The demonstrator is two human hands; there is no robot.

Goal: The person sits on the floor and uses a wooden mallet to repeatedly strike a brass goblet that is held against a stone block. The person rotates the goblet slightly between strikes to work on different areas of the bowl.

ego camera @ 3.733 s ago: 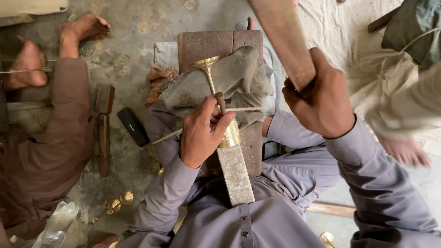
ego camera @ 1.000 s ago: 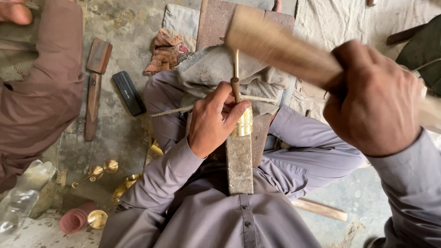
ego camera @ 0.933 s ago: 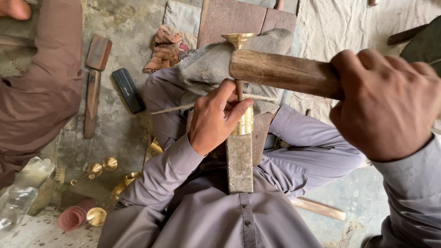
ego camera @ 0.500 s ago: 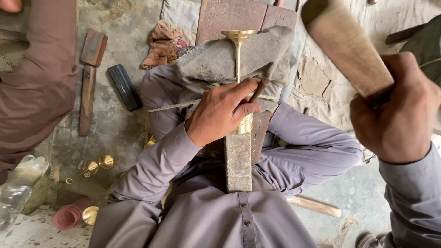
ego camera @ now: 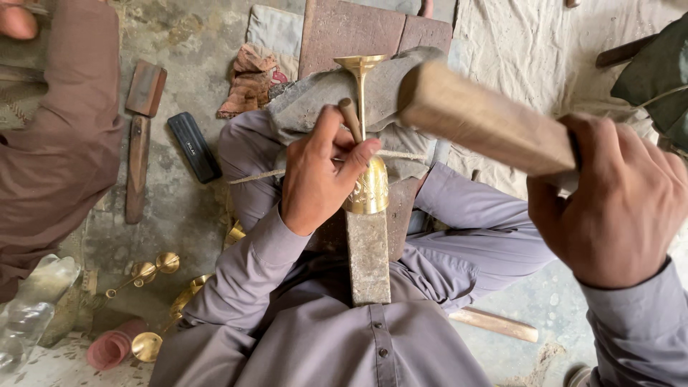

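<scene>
My left hand point(ego camera: 319, 172) pinches a short punch tool point(ego camera: 350, 119) against a brass goblet point(ego camera: 365, 183) with an engraved cup. The goblet lies on a grey metal bar point(ego camera: 368, 261) that runs from my lap forward, its stem and foot pointing away from me. My right hand point(ego camera: 616, 197) grips a thick wooden mallet point(ego camera: 480, 118), raised to the right with its head hanging close above the punch. A grey cloth point(ego camera: 315, 100) is draped over my knee under the goblet's stem.
Another person in brown clothing point(ego camera: 61, 136) sits at the left. On the floor lie a wooden-handled hammer point(ego camera: 140, 136), a black bar point(ego camera: 193, 147), a rag point(ego camera: 251, 79), several small brass pieces point(ego camera: 154, 265), a pink cup point(ego camera: 111, 349) and a wooden stick point(ego camera: 494, 324).
The mallet swung down onto the punch, rose high to the right, and now has come back down near the punch. My left hand stays on the punch and goblet.
</scene>
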